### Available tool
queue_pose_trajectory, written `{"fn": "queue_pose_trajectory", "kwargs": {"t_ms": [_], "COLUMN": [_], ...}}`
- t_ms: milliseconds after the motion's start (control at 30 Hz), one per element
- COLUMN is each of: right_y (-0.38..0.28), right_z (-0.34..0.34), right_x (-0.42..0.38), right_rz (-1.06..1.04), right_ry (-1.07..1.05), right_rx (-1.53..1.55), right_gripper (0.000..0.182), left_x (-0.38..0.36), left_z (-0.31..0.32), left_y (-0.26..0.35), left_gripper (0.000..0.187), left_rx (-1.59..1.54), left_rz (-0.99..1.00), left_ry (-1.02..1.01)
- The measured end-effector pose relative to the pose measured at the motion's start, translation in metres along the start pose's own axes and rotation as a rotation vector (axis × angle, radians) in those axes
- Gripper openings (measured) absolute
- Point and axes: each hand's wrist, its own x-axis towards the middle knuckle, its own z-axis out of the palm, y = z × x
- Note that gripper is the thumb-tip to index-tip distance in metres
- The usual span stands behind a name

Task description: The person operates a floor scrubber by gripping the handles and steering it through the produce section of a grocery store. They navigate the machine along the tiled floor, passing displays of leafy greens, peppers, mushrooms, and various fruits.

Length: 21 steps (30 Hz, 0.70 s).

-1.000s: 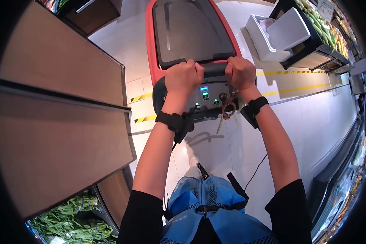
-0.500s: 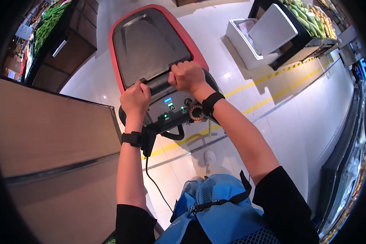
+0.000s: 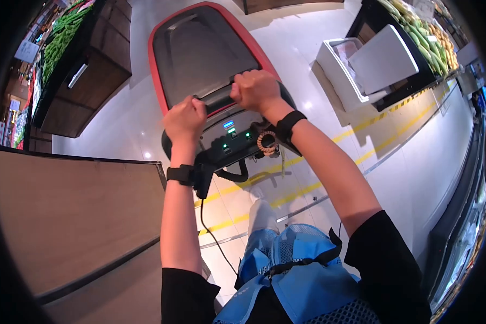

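A red floor machine (image 3: 155, 70) with a dark grey top stands on the tiles in front of me. Its black handlebar (image 3: 218, 101) runs across the rear. My left hand (image 3: 184, 123) is wrapped round the bar's left part, and my right hand (image 3: 256, 93) grips it on the right. Just behind the bar, a control panel (image 3: 233, 141) shows a small blue display and green lights. A coiled cord (image 3: 267, 142) hangs at the panel's right side. Both wrists wear black bands.
Wooden panelling (image 3: 75, 210) lies close on the left, with a vegetable stand (image 3: 86, 75) beyond it. A white foam box (image 3: 337, 75) sits on the floor at the right, beside another vegetable stand (image 3: 416, 81). Yellow floor stripes (image 3: 362, 127) cross the tiles. A dark display case edge (image 3: 451, 216) is far right.
The surroundings have shifted in view as I move forward with the machine; one leg has stepped forward. The foam box appears farther right and lower. Both hands keep their hold on the bar.
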Motion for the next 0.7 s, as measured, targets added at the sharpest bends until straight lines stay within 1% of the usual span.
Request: {"fn": "queue_pose_trajectory", "kwargs": {"t_ms": [100,133,267,300,367,433,467,500,533,567,700], "right_y": [0.021,0.028,0.054,0.058,0.072,0.086,0.093,0.1,0.101,0.108,0.125], "right_z": [0.017,0.028,0.076,0.069,0.086,0.103,0.116,0.135,0.132,0.145,0.183], "right_x": [0.045,0.061,0.104,0.104,0.124,0.138,0.149,0.169,0.167,0.18,0.212], "right_rz": [0.004,0.009,-0.002,0.004,-0.005,-0.009,-0.026,-0.017,-0.019,-0.018,-0.028], "right_ry": [-0.044,-0.073,-0.054,-0.072,-0.052,-0.041,-0.031,-0.017,-0.013,-0.021,0.014], "right_rx": [-0.019,-0.005,0.008,0.014,-0.046,-0.047,-0.042,-0.05,-0.056,-0.057,-0.045], "right_gripper": [0.021,0.02,0.019,0.019,0.02,0.021,0.021,0.023,0.023,0.024,0.024], "left_x": [0.05,0.071,0.127,0.129,0.153,0.174,0.19,0.214,0.212,0.227,0.269], "left_z": [0.004,0.006,0.038,0.038,0.057,0.068,0.075,0.082,0.082,0.094,0.113], "left_y": [-0.011,-0.017,-0.043,-0.035,-0.042,-0.05,-0.056,-0.067,-0.066,-0.076,-0.097], "left_gripper": [0.025,0.025,0.024,0.024,0.025,0.025,0.025,0.025,0.025,0.026,0.026], "left_rx": [0.048,0.011,-0.045,-0.038,-0.036,-0.055,-0.06,-0.046,-0.033,-0.004,0.033], "left_rz": [-0.047,-0.051,-0.04,-0.04,-0.031,0.002,0.01,0.003,-0.005,0.035,0.044], "left_ry": [-0.064,-0.081,-0.026,-0.019,-0.027,0.006,-0.009,-0.034,-0.029,0.024,0.028]}}
